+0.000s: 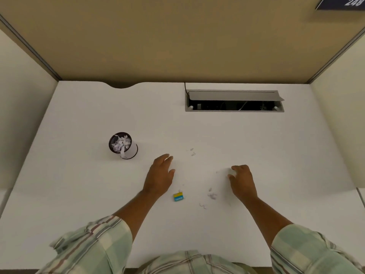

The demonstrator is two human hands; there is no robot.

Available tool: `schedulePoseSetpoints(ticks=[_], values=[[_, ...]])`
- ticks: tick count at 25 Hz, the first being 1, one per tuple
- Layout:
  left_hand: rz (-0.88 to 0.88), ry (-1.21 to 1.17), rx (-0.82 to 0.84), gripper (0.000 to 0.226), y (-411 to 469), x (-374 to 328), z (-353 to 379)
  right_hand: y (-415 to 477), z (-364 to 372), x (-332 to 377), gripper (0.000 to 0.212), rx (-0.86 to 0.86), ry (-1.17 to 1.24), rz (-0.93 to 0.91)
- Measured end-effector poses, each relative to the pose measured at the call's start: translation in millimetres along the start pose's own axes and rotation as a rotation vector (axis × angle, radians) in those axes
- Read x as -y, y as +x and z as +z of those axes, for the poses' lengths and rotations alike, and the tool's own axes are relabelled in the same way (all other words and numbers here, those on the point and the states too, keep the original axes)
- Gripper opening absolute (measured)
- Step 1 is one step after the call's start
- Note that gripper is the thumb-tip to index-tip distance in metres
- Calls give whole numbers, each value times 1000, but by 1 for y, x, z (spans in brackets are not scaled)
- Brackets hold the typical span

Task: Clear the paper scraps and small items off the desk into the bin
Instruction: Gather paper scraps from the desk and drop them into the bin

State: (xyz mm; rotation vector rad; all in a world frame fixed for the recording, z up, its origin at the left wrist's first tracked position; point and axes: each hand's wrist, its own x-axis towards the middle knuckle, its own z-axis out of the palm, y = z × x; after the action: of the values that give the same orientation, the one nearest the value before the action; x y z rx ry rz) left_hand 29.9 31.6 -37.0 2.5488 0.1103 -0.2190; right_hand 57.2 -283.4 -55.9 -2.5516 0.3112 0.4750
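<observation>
Two hands gather the last paper scraps from a white tabletop [256, 145].

Nearest lies one yellow-and-blue packet [178, 196], beside a scrap cluster [211, 195]; the right hand [242, 179] curls around a white scrap, the left hand [161, 175] pinches something pale, likely for binning; three bits [192, 152] lie beyond, and one paper-filled bin [122, 145] stands far left.
</observation>
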Motion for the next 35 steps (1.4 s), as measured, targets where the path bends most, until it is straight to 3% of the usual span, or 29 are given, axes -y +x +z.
schedulePoseSetpoints(ticks=[3,6,10,17,20,22,24,26,30,35], values=[[67,111,160,64,32,-26,12,-1,5,4,39,57,-133,-124],[160,254,316,75,56,-45,27,0,16,12,57,172,-289,-327],[161,328,466,84,61,-53,46,-9,32,8,67,287,-380,-411],[294,334,443,77,0,-50,78,-51,52,-18,62,259,-405,-601],[340,119,386,57,-28,-39,76,-63,53,-26,57,283,-349,-652],[268,-101,209,42,-35,-32,63,-63,42,-27,51,223,-141,-582],[113,-236,-23,29,-30,-22,51,-54,25,-28,39,41,49,-379],[-65,-232,-89,21,-24,-15,38,-41,5,-33,21,-80,97,-165],[-275,-118,68,9,-18,-7,30,-42,-10,-46,25,37,-32,50],[-370,-46,256,9,-21,-18,38,-60,11,-30,22,71,-30,62]])
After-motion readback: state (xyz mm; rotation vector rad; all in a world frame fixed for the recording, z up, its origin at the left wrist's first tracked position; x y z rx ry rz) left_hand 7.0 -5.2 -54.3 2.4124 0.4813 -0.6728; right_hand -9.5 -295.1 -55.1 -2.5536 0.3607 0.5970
